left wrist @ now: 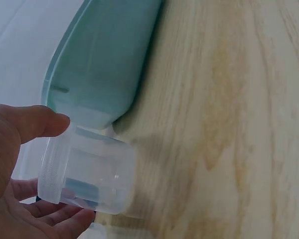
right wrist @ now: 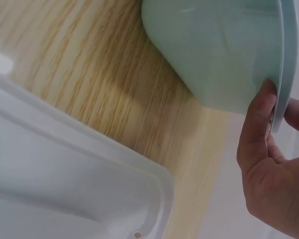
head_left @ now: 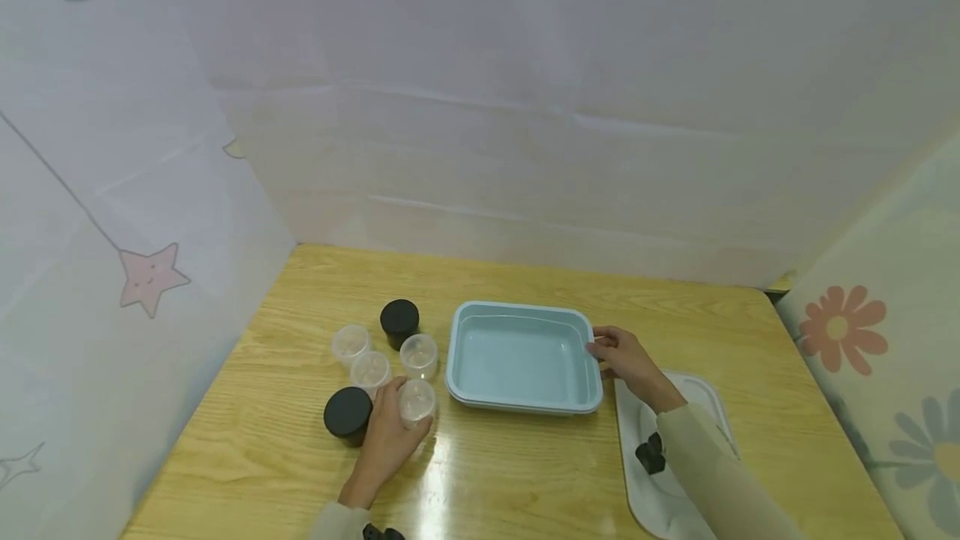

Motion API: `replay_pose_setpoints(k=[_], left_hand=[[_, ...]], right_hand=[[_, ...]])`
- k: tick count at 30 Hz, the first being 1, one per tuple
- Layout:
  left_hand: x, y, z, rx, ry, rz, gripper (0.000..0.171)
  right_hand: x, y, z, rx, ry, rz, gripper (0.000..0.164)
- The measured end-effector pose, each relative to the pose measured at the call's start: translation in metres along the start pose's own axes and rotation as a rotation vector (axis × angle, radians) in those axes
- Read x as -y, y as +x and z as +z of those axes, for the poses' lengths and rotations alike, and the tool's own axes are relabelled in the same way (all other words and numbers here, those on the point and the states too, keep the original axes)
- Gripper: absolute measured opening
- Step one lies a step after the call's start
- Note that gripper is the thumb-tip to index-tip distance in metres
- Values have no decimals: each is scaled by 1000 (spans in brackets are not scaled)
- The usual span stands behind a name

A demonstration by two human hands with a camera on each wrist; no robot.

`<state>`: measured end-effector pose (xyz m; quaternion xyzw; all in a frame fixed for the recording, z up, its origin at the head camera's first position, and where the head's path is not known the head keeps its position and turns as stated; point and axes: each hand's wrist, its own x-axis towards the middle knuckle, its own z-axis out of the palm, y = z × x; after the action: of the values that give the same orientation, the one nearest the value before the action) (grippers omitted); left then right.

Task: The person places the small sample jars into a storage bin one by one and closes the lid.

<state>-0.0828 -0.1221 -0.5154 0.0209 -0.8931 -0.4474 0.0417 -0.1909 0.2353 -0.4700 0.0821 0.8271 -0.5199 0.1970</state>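
My left hand (head_left: 386,433) holds a clear plastic jar (head_left: 417,402) with a ribbed rim, standing on the table just left of a pale blue plastic tub (head_left: 525,365). In the left wrist view the thumb lies on one side of the jar (left wrist: 102,169) and the fingers on the other. At the tub's right end, my right hand (head_left: 630,367) pinches the rim. The right wrist view shows the thumb outside the tub wall (right wrist: 224,59) across from the fingers. A double edge shows along the tub's front.
Around the left hand stand several more jars: clear ones (head_left: 351,343) and black-topped ones, one behind (head_left: 400,319) and one at left (head_left: 348,413). A white moulded plastic tray (head_left: 637,494) lies under the right forearm. Cloth walls (head_left: 525,190) enclose the wooden table (head_left: 517,473).
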Motion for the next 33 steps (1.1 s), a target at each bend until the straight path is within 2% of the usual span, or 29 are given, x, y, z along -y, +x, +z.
replay_pose_setpoints(k=[6,18,25,33], left_hand=[[-9,-1,-9,-7,8,25,65],[-38,3,-32,-18,34,96,65],[-50,11,-42,-22,44,122,63],[-68,26,-46,2,16,165,63]], right_hand=[[0,0,1,8,12,-12,50],[-2,0,1,5,39,-7,47],[-5,-3,1,9,76,28,45],[-6,-3,3,-4,90,35,43]])
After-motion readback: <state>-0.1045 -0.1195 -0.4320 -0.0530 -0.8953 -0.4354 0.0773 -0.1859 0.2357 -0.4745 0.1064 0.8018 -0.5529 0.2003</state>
